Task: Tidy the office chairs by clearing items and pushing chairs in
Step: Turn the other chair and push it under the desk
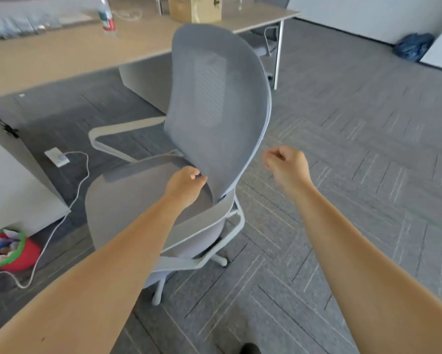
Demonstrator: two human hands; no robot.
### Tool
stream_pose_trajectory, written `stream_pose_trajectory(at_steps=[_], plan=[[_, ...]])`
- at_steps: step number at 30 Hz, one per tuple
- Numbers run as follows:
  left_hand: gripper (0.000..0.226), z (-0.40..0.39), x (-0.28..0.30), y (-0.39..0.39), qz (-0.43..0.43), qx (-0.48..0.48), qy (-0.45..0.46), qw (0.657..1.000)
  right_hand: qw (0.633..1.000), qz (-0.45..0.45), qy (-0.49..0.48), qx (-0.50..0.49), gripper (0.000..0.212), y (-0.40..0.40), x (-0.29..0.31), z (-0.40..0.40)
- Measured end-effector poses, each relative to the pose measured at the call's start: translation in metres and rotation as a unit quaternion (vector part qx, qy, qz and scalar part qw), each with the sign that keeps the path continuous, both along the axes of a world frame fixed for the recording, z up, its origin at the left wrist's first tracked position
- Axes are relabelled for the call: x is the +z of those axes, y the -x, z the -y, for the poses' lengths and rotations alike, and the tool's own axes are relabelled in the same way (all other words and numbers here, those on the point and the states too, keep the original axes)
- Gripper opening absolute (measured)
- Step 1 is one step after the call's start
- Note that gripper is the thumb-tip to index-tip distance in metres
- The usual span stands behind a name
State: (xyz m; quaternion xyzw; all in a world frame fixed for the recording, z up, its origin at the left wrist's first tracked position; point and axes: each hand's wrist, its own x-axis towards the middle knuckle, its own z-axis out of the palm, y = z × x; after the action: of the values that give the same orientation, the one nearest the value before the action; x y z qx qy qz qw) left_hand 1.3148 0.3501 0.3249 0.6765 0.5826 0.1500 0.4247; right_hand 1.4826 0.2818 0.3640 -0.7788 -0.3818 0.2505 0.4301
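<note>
Grey carpet runs under everything, and nearest the camera the two bare forearms reach out over it. The left hand [186, 183] is curled at the lower edge of the chair [214, 103] back, where it meets the seat, fingers closed as if pinching that edge, though the exact grip is hard to tell. The right hand [286, 162] hangs just beside the back's right rim, loosely fisted, holding nothing and not touching. The seat looks bare, so clearing appears done for this chair. It stands turned at an angle, out from the desk [61, 54], so pushing it in seems left to do. Farther off, a second chair [265, 39] sits tucked at the desk's far end.
</note>
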Motion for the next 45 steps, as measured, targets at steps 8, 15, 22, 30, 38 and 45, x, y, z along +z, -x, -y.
stream_pose_trajectory(at_steps=[8,15,22,30,38,45], plan=[[0.028,0.001,0.074,-0.050,0.058,0.038,-0.057,0.996,0.998,0.014,-0.053,0.039,0.011,-0.051,0.051,-0.008],[0.024,0.002,0.108,-0.132,0.104,0.104,-0.085,0.986,0.987,0.018,-0.055,0.151,0.009,-0.118,0.077,-0.022],[0.034,-0.011,0.109,-0.179,-0.006,0.146,-0.134,0.980,0.974,0.036,-0.035,0.223,0.009,-0.165,0.077,-0.044],[0.018,-0.037,0.100,-0.160,-0.106,0.108,-0.148,0.977,0.958,0.071,-0.051,0.272,0.029,-0.144,0.077,-0.104],[0.024,-0.020,0.110,-0.116,-0.088,0.084,-0.079,0.989,0.932,0.160,-0.069,0.318,0.048,-0.108,0.077,-0.151],[0.027,-0.001,0.116,-0.099,-0.105,0.180,-0.063,0.976,0.855,0.296,-0.073,0.419,0.050,-0.107,0.078,-0.172]])
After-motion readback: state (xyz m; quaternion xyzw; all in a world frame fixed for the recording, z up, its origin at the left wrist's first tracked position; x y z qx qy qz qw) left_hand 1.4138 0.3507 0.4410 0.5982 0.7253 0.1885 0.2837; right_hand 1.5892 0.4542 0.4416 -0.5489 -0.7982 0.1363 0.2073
